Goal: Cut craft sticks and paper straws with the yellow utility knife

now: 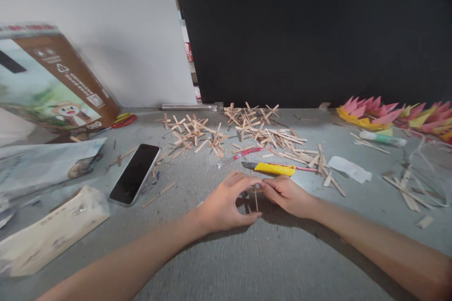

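Close together on the grey table, my left hand and my right hand meet at the fingertips. A small wooden craft stick shows between them, and the fingers partly hide what it joins. My left index finger and thumb curve around it in a C shape. The thumb and bent fingers of my right hand pinch at its upper end. Just beyond the hands lies a yellow utility knife, its dark tip to the left. Behind it are a pile of loose craft sticks and several crossed-stick pieces.
To the left lie a black-screened phone, plastic packages and a printed brown box. On the right are a white paper scrap, a glue stick and pink-yellow paper crowns. A black panel stands behind.
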Motion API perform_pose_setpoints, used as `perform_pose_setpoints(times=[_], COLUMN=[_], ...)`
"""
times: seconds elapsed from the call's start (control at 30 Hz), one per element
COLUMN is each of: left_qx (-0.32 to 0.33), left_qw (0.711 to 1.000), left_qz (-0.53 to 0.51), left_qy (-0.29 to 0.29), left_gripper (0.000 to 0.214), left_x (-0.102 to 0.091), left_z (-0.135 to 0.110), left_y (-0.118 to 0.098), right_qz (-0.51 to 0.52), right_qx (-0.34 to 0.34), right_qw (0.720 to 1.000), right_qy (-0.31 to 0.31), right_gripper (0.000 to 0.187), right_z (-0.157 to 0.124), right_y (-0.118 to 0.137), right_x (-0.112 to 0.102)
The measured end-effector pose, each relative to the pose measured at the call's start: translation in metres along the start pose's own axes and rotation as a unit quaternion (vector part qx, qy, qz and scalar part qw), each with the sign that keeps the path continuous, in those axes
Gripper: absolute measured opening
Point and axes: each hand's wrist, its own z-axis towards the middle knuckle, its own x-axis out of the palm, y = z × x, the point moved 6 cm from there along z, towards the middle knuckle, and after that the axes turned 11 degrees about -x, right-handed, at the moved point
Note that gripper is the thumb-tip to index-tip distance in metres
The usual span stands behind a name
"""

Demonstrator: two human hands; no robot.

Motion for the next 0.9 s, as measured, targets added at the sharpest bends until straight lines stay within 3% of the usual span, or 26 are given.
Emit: perform_pose_setpoints(times=[0.6, 0.9], left_qx=[0.017, 0.069], left_qw=[1.000, 0.994], left_qz=[-0.009, -0.016], left_qy=[-0.013, -0.087], left_gripper=[0.056, 0.056], left_x=[-0.001, -0.008], left_z=[-0.001, -0.005], left_y=[-0.001, -0.004], right_qz=[0.027, 0.029], right_qx=[0.014, 0.033], right_qw=[1.000, 0.986], right_qy=[0.002, -0.158], right_gripper=[0.047, 0.043], right_z=[-0.001, -0.004], right_y=[0.002, 0.002], right_x=[-0.001, -0.021])
